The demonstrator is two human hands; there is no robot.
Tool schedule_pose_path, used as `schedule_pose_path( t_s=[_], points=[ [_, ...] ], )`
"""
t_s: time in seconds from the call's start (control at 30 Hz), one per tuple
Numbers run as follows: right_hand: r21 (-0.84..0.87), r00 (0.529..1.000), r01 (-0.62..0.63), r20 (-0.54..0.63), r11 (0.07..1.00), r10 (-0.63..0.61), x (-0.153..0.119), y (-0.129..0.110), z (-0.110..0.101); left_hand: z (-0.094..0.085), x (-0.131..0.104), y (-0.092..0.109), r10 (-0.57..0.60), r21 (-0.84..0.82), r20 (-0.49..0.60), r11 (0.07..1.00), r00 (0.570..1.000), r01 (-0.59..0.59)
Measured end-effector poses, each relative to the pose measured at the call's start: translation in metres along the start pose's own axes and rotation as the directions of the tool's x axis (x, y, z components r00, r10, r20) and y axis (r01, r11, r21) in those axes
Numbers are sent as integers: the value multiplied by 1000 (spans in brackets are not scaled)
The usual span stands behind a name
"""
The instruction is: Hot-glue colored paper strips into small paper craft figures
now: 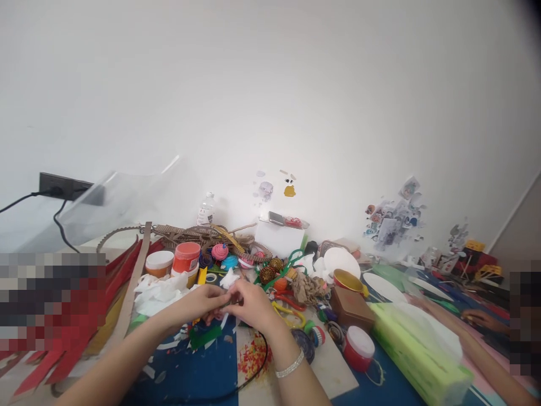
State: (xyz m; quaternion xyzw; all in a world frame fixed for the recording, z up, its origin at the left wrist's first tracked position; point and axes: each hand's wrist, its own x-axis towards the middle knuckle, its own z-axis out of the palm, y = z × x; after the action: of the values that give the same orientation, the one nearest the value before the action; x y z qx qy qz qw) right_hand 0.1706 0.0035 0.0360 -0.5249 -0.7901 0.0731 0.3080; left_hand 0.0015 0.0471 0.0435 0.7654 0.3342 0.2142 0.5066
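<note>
My left hand point(208, 300) and my right hand point(247, 301) meet in the middle of the view, above the crowded table. The fingers of both are closed and pinched together at one spot. Whatever they hold is too small and hidden to name. A bracelet point(290, 365) circles my right wrist. Just beyond the fingertips lies a crumpled white piece point(229, 278). Below my left hand is a green strip point(205, 336). Red and yellow bits point(253, 356) are scattered on a pale board point(333, 379) beneath my right forearm.
Paint tubs point(186, 257) and white tissue point(158, 293) stand left of centre. Yellow-handled scissors point(291, 317), a brown box point(352, 307), a red jar point(358, 348) and a green tissue pack point(416, 352) lie to the right. Another person's arm point(465, 338) reaches in at far right.
</note>
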Motion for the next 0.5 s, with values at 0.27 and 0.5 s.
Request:
schedule_pose_path(
  t_s=[0.27,0.5],
  points=[
    [61,994,91,48,994,-94,1,-2,-5,-4,-3,3,20,24,35,999,999,-21],
    [57,999,-35,26,998,34,1,1,2,-1,2,0,33,47,-18,998,999,-32]
  ],
)
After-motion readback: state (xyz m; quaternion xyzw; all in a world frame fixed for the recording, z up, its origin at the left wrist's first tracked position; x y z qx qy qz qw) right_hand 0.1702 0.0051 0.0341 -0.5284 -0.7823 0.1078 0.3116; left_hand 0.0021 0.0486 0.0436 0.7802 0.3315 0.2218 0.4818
